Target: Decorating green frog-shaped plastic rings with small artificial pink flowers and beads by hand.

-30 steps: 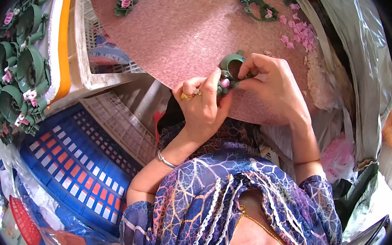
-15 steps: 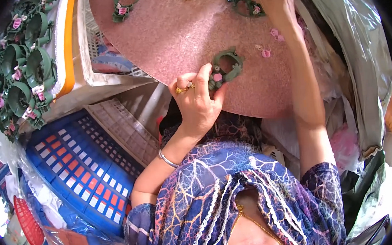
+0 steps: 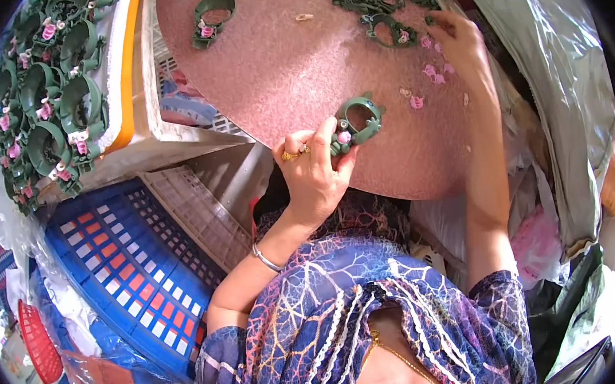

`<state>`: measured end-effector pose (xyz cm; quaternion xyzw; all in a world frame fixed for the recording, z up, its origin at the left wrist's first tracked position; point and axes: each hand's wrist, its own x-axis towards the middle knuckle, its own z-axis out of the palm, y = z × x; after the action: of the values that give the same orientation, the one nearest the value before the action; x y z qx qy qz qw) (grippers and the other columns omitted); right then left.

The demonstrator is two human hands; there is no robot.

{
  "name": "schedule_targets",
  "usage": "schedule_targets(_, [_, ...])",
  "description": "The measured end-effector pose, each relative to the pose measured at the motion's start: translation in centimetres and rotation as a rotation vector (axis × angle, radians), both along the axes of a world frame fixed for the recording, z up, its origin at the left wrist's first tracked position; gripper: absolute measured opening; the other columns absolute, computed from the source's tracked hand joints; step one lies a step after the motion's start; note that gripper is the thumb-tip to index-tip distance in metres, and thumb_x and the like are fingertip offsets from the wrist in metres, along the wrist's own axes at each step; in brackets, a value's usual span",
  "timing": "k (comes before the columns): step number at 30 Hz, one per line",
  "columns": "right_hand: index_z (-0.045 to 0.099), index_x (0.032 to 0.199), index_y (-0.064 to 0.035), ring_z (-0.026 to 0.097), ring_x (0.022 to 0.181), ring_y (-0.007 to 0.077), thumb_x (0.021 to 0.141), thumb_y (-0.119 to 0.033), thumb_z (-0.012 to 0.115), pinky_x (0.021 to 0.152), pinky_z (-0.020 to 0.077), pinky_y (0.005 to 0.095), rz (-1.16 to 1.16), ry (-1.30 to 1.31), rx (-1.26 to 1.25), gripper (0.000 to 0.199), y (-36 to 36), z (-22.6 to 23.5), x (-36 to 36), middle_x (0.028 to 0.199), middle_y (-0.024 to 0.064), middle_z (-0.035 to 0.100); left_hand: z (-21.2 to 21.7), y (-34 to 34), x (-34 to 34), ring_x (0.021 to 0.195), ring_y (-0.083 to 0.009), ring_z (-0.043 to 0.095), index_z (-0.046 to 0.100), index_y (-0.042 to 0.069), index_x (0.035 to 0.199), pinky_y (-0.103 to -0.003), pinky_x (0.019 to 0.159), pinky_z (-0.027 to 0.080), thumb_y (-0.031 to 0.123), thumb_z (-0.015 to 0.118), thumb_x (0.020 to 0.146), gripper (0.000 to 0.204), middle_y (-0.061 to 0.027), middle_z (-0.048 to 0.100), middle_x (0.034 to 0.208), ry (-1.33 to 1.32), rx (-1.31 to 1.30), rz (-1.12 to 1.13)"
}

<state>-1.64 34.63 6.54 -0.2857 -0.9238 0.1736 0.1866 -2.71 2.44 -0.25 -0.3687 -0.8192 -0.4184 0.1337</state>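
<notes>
Green ring (image 3: 357,120) w/ pink bud pinched in left hand (image 3: 315,178); right hand (image 3: 464,45) fingers curled at pink buds (image 3: 432,73)

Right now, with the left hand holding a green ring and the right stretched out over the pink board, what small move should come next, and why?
Probably the right hand should pinch one loose pink flower lying just below it. The green ring in the left hand shows one pink flower fitted.
</notes>
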Motion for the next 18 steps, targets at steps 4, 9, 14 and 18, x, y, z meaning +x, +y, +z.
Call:
schedule_targets(4, [0.066,0.111,-0.0001,0.06,0.078,0.0084,0.091,-0.003,0.062,0.066,0.0485,0.0239,0.272,0.067,-0.608,0.02,-7.0,3.1,2.0,0.087,0.0055,0.069,0.0,-0.4,-0.2,0.091,-0.02,0.056,0.058,0.009,0.12,-0.038,0.09,0.033,0.019,0.085,0.066,0.061,-0.0006,0.069,0.098,-0.017,0.01,-0.014])
schedule_targets(9, [0.065,0.107,-0.0028,0.064,0.074,0.0121,0.086,0.002,0.064,0.066,0.0513,0.0265,0.493,0.026,-0.532,0.021,-12.5,3.2,2.3,0.083,0.0081,0.069,0.3,-0.4,-0.3,0.086,-0.0194,0.058,0.057,0.005,0.121,-0.039,0.087,0.033,0.024,0.079,0.074,0.056,-0.0015,0.061,0.078,0.036,-0.029,-0.024])
schedule_targets(14, [0.073,0.092,-0.0023,0.061,0.075,0.0089,0.07,0.008,0.068,0.06,0.0454,0.0244,0.655,-0.076,-0.544,0.024,-12.9,3.8,1.5,0.089,0.0026,0.067,0.3,-0.1,-0.2,0.085,-0.0194,0.059,0.057,0.005,0.121,-0.039,0.087,0.033,0.025,0.078,0.075,0.054,-0.001,0.062,0.078,0.022,0.023,0.002])
schedule_targets(18, [0.074,0.094,-0.0022,0.063,0.079,0.01,0.071,0.007,0.07,0.064,0.048,0.0244,0.614,-0.157,-0.671,0.026,-13.2,4.0,1.3,0.096,0.0042,0.067,0.4,-0.3,-0.2,0.086,-0.0194,0.059,0.057,0.005,0.121,-0.039,0.087,0.034,0.026,0.078,0.076,0.054,-0.0007,0.063,0.08,0.004,0.012,-0.006])
